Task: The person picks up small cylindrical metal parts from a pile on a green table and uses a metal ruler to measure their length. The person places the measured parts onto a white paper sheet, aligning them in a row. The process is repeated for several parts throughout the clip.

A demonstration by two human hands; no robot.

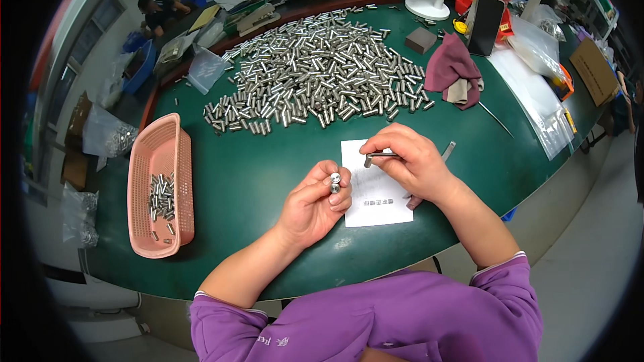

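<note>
Green worktop (235, 188) below, the left hand's (314, 196) grip pinches two pins (335, 178), ends facing up; the right hand's (412, 161) pinches a slim dark piece (386, 155) over the sheet (376, 213). Should the left grip slacken, a smooth pin could slip and roll toward the pile (322, 70) beyond or the basket (187, 188) leftward.

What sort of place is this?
Likely a small-parts workshop: heap of shiny metal cylinders on a green tabletop, pink perforated plastic basket holding similar pieces, clear plastic bag of metallic parts.
</note>
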